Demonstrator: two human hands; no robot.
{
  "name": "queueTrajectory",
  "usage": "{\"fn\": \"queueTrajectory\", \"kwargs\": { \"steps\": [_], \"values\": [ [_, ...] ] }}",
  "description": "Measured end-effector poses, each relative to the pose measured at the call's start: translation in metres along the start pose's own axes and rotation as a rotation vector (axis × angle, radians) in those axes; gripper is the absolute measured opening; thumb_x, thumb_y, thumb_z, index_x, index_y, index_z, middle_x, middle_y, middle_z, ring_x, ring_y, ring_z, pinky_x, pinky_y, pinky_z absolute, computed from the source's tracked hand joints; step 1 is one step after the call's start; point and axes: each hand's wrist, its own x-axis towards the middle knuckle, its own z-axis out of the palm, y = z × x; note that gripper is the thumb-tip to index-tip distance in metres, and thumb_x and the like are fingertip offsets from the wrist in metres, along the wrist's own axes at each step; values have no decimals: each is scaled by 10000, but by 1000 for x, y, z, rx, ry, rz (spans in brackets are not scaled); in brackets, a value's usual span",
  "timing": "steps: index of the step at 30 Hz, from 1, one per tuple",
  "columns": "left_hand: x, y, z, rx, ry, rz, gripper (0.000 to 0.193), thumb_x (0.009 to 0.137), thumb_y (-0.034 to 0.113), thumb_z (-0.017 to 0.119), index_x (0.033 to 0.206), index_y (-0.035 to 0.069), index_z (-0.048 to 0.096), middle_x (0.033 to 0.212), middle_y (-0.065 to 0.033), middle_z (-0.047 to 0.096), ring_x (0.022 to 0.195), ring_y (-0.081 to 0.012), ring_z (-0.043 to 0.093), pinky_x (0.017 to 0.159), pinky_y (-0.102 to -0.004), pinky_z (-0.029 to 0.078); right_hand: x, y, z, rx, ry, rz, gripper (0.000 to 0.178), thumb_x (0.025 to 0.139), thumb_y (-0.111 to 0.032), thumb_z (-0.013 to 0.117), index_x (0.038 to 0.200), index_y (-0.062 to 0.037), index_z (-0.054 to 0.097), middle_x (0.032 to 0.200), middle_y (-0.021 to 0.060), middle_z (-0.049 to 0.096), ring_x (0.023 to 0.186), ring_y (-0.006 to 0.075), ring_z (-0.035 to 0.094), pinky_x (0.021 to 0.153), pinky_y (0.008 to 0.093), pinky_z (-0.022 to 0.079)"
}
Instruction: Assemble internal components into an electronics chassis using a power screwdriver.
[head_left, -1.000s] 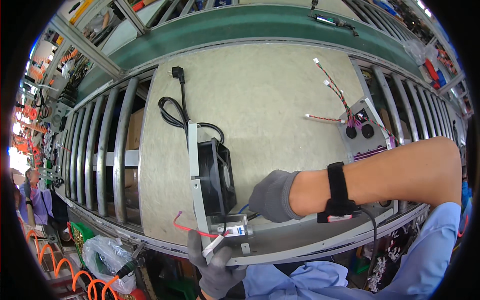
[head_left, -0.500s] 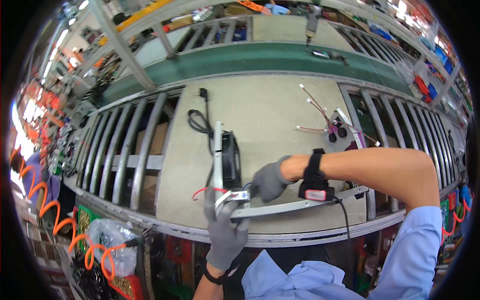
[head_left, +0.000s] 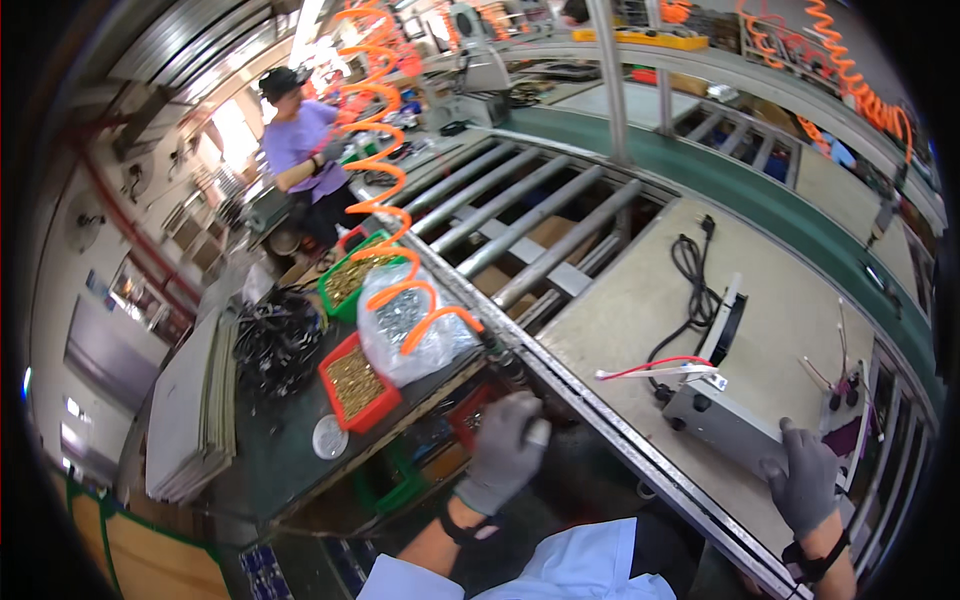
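My left hand (head_left: 505, 450), in a grey glove, hangs off the table's front edge with fingers loosely curled and apart; nothing shows in it. Just beyond it is the dark end fitting (head_left: 505, 362) of an orange coiled hose (head_left: 385, 215). My gloved right hand (head_left: 805, 475) grips the right end of a grey metal panel (head_left: 725, 430), fingers over its upper edge. Behind the panel's left end, a metal bracket with a black fan (head_left: 728, 325) stands upright. Red and white wires (head_left: 655, 370) stick out beside it, and a black power cord (head_left: 690, 265) lies looped behind.
Left of me, a dark bench (head_left: 265, 470) carries a red bin (head_left: 355, 385) and a green bin (head_left: 350, 280) of small brass-coloured parts, a clear bag (head_left: 410, 335), black cables (head_left: 275, 345) and stacked panels (head_left: 190, 410). Metal rollers (head_left: 540, 225) adjoin the table. A person (head_left: 300, 150) stands farther off.
The view has swung to the left. My left hand has let go of the wires and bracket and moved left off the table. My right hand has shifted to the panel's right end.
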Motion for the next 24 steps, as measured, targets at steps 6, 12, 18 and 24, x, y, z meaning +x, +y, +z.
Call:
{"fn": "queueTrajectory", "kwargs": {
  "steps": [6, 12, 18, 24],
  "values": [
    [-5, -139, -132, 431, 72, -359, 223, 910, 186, 691, 1094, 60, 709, 1065, -178, 715, 1019, -375, 679, 924, -484, 535, -12, 31, 44, -100, 178, 1, 461, 849, -210, 752, 1220, 21, 606, 827, 157, 585, 754, 357, 603, 660, 465, 459],
    [5, -251, -201, 673, -308, -436, 350, 892, 235, 739, 1212, 93, 726, 1207, -199, 717, 1180, -381, 662, 1011, -475, 525, -12, 27, 41, -45, 254, -43, 440, 846, -213, 748, 1194, 19, 609, 813, 152, 573, 748, 355, 596, 656, 465, 453],
    [10, -301, -187, 665, -461, -431, 306, 879, 235, 745, 1150, 95, 758, 1130, -188, 743, 1108, -376, 694, 977, -472, 539, -16, 23, 37, -13, 247, -11, 473, 809, -157, 747, 1221, 23, 603, 901, 174, 603, 849, 370, 604, 742, 470, 462],
    [5, -303, -189, 643, -281, -427, 190, 877, 224, 733, 1001, 88, 784, 1031, -176, 755, 1008, -366, 718, 908, -466, 557, -29, 27, 35, -80, 245, 52, 546, 760, -118, 752, 1263, 16, 588, 966, 179, 616, 936, 381, 600, 896, 499, 448]
  ]
}}
